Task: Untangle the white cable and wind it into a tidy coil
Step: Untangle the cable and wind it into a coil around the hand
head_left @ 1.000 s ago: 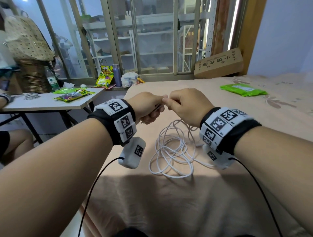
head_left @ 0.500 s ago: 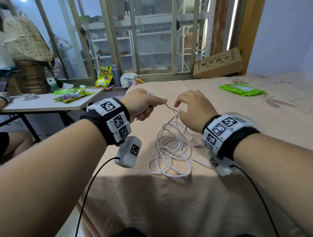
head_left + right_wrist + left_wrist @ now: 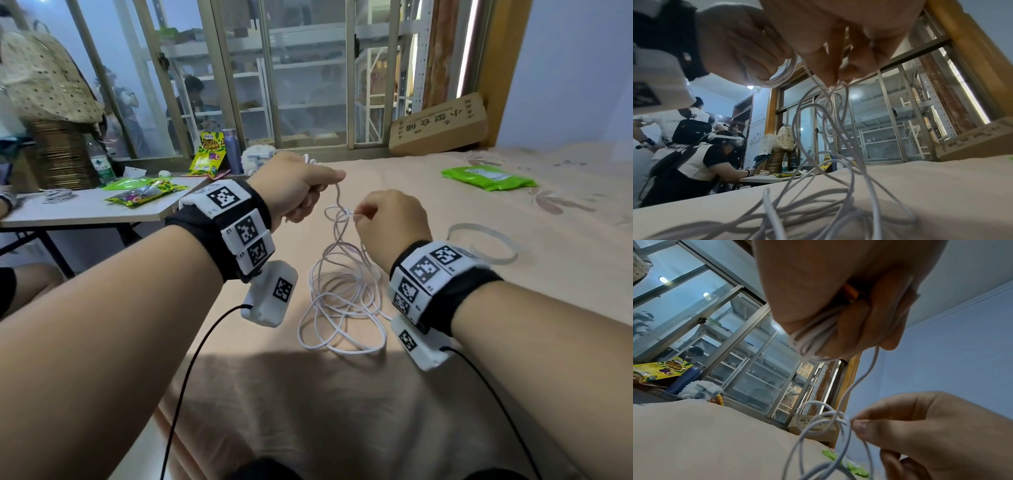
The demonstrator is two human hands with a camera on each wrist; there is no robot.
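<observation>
The winding was under way. The left hand (image 3: 298,185) held several finished turns of the white cable (image 3: 339,301) in its curled fingers (image 3: 851,331). The right hand (image 3: 390,222) pinched the strand just below. Most of the cable lay tangled on the bed (image 3: 342,411). Next, I think, the knot near the pinch needed loosening. The bed's left edge was near, with more room to the right.

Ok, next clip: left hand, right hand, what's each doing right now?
Left hand: closed round several wound turns of the white cable.
Right hand: fingertips pinch a strand of the same cable, just above the loose tangle on the bed.
</observation>
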